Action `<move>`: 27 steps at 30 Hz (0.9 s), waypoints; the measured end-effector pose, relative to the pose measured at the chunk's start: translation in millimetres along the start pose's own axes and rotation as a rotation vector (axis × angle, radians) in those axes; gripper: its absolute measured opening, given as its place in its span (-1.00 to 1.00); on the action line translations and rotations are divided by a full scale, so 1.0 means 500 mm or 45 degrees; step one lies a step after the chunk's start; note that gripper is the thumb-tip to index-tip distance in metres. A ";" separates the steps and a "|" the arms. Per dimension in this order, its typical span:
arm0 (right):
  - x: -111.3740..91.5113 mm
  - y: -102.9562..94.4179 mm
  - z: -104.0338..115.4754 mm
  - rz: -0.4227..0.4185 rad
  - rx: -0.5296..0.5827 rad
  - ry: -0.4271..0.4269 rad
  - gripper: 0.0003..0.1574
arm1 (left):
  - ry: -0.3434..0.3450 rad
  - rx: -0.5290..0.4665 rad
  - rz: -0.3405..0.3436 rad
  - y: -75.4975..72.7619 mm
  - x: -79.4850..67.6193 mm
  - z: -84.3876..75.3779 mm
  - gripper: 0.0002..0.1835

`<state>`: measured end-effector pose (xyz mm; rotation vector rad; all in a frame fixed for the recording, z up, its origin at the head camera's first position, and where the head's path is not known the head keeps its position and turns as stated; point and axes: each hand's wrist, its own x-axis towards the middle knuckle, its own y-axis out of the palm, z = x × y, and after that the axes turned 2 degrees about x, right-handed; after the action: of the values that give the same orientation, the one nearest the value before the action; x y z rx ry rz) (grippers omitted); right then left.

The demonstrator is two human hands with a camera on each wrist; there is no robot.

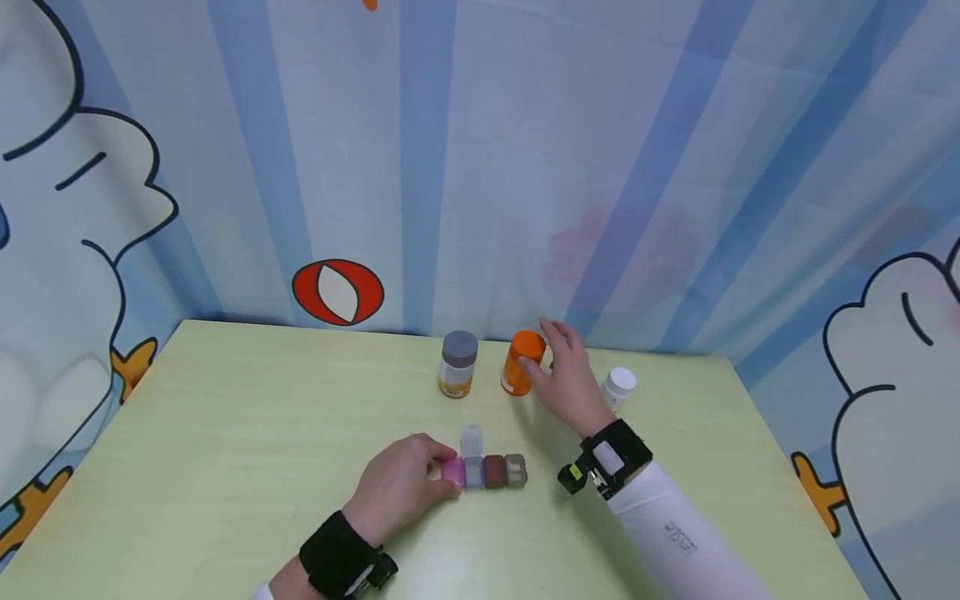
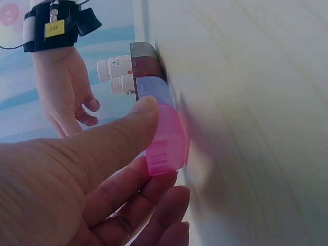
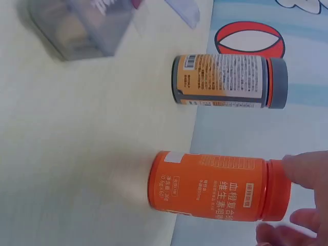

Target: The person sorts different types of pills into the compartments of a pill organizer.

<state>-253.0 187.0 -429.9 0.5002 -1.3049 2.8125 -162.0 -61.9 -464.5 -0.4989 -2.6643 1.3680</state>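
In the head view my left hand (image 1: 401, 483) pinches the pink end of a small pill organizer (image 1: 495, 472) between thumb and fingers. Its compartments run pink, pale blue, reddish brown and grey, and the pale blue lid (image 1: 472, 440) is swung up. The left wrist view shows the thumb on top of the pink compartment (image 2: 171, 133). My right hand (image 1: 567, 383) is beside an orange supplement bottle (image 1: 517, 371), fingers spread about its cap. In the right wrist view the thumb is at the orange cap (image 3: 277, 189), with other fingertips just below it. The bottle is capped.
A grey-capped bottle (image 1: 457, 367) with an orange and white label stands left of the orange one. A white bottle (image 1: 619, 385) is partly hidden behind the right wrist; the left wrist view shows two white bottles (image 2: 115, 67). A patterned curtain (image 1: 495, 167) hangs behind the table (image 1: 300, 400).
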 end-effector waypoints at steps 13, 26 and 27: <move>-0.039 -0.036 0.024 -0.028 0.061 0.032 -0.16 | 0.074 0.034 -0.009 0.001 0.002 -0.011 -0.58; -0.221 -0.066 0.122 0.209 0.070 -0.168 -0.26 | 0.038 0.026 -0.092 -0.001 0.017 0.002 -0.52; -0.232 -0.061 0.124 0.252 0.080 -0.174 -0.26 | 0.029 0.030 -0.092 -0.001 0.018 0.004 -0.49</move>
<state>-121.4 176.0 -403.1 0.6077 -1.3638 3.0376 -170.8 -60.7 -465.8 -0.4094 -2.6173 1.3639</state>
